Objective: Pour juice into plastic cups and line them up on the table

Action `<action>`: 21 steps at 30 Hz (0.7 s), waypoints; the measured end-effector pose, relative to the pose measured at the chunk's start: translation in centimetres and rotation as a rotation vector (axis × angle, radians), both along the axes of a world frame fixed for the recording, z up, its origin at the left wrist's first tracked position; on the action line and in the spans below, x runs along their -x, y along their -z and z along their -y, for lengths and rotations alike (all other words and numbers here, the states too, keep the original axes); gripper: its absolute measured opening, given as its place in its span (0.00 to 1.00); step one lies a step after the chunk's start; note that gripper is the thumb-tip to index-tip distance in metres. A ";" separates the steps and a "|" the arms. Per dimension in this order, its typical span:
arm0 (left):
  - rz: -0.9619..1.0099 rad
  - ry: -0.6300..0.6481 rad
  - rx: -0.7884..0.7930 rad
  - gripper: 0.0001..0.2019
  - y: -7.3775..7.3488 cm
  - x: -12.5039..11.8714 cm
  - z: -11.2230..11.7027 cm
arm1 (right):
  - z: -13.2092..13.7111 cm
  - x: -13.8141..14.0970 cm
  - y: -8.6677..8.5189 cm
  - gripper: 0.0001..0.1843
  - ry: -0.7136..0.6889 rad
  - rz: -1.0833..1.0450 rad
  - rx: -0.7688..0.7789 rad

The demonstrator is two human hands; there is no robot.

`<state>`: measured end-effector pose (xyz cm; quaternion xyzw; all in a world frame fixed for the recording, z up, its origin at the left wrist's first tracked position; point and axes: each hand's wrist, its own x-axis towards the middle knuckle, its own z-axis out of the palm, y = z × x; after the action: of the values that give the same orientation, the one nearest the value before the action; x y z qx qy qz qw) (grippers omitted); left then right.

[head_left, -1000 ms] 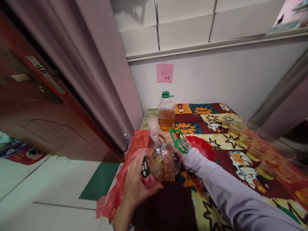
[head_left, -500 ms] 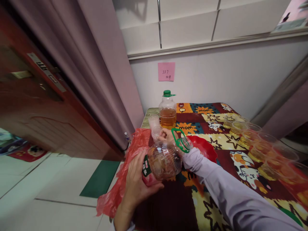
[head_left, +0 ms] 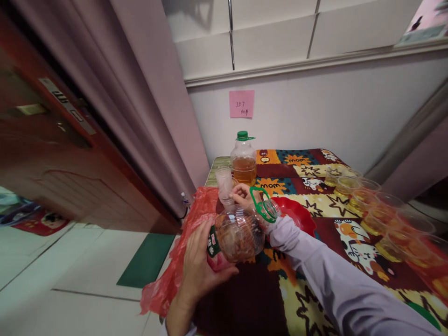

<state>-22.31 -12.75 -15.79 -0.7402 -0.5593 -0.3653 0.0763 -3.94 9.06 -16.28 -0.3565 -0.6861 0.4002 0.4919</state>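
Observation:
My left hand [head_left: 198,266] is wrapped around a large clear plastic bottle [head_left: 240,233] with a green and pink label. The bottle lies tilted over the table, its open mouth and green handle [head_left: 258,198] toward the right. Behind it my right hand [head_left: 244,195] reaches over to some clear plastic cups [head_left: 224,181], thumb and finger closed on the rim of a cup. The bottle hides the lower part of that cup. My right wrist is partly covered by the bottle's neck.
A second bottle [head_left: 244,163] of amber liquid, green-capped, stands at the back. A red scalloped plate [head_left: 297,214] lies behind my right sleeve. Several cups of yellow liquid [head_left: 371,214] line the right side. A red plastic bag [head_left: 164,280] covers the table's left edge.
My right fingers have shifted slightly and the cup at them has moved down and tilted beside the stack. The left hand and the bottle stay where they were.

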 end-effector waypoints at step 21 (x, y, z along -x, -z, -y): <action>-0.055 0.000 -0.040 0.70 0.7 0.7 -1.7 | 6.9 -20.7 1.0 0.17 0.239 0.545 -0.035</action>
<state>-23.02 -11.10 -16.51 -0.7483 -0.5495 -0.3562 0.1065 16.76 2.12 -17.25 -0.5204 -0.7530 0.2170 0.3393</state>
